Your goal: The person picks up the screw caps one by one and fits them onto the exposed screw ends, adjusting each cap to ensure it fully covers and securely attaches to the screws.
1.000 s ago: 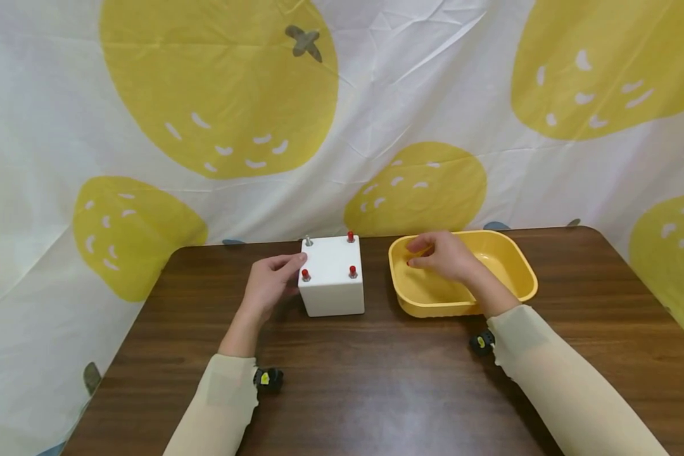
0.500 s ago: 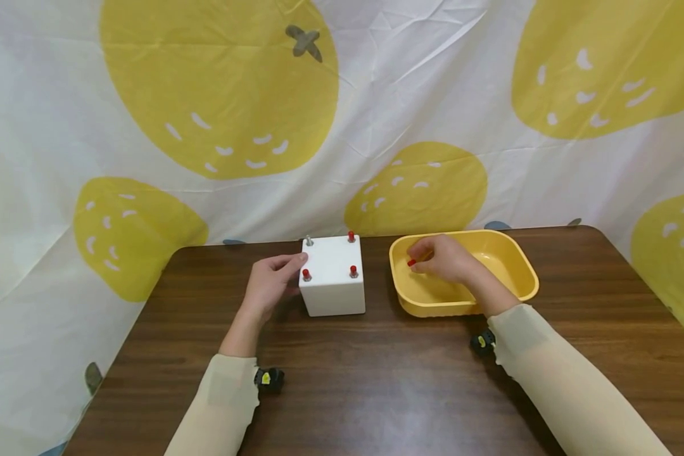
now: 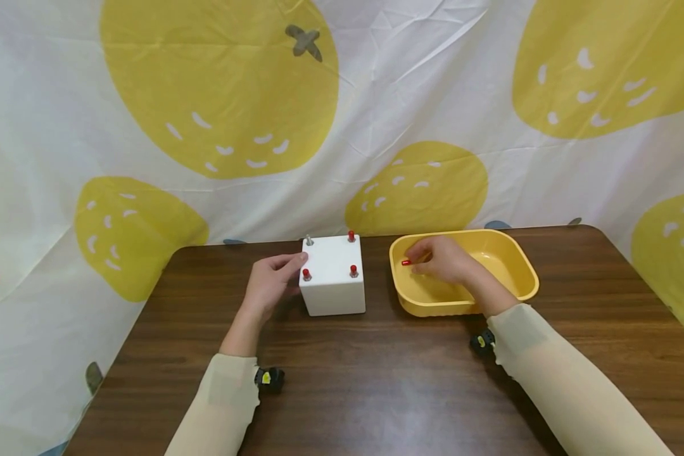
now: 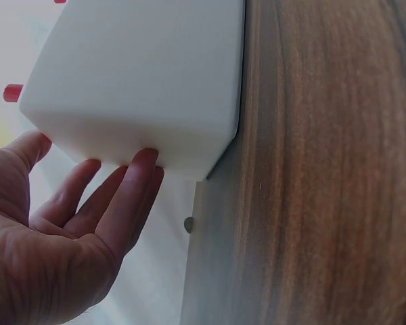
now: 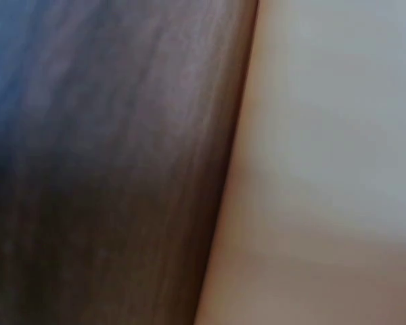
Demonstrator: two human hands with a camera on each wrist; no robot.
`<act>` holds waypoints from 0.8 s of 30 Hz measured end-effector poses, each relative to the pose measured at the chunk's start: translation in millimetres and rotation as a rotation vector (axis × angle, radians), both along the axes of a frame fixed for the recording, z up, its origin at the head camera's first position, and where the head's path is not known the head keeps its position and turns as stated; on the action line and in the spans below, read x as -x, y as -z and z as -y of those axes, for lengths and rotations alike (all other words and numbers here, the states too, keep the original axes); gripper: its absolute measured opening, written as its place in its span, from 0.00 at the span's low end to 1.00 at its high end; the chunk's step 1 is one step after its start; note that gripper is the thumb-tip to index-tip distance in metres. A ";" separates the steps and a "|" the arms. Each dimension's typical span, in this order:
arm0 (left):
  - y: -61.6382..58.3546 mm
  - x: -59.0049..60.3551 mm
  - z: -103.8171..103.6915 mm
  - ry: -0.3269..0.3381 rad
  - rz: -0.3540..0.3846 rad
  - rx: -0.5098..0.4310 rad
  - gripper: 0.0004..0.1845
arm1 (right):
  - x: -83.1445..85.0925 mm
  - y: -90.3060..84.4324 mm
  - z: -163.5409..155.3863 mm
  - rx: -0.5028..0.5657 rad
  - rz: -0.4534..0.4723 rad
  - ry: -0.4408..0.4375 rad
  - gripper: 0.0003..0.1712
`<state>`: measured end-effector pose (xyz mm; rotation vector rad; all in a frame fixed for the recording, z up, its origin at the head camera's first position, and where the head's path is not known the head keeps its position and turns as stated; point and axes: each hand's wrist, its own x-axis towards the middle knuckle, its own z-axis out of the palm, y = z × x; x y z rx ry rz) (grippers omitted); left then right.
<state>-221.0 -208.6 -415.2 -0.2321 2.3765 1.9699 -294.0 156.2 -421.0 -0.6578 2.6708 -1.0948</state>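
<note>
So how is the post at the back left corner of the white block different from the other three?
On the white block, the back-left post is bare grey metal, while the other three posts carry red caps. The back-left post also looks slimmer at its tip than the capped three. All four stand upright, one near each corner of the block's top. The left hand rests against the block's left side; the right hand pinches a red cap over the yellow tray.

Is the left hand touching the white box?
Touching. The left wrist view shows the left hand with straight fingertips pressed against the side of the white box.
</note>
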 end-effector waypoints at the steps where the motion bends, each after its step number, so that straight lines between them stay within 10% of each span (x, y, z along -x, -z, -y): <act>1: 0.2 0.2 -0.2 -0.001 -0.001 -0.003 0.29 | 0.1 0.3 0.2 -0.001 -0.003 -0.004 0.17; 24: -1.2 -1.0 -0.3 0.001 -0.002 -0.003 0.29 | -2.6 1.9 11.3 -0.079 -0.025 -0.138 0.03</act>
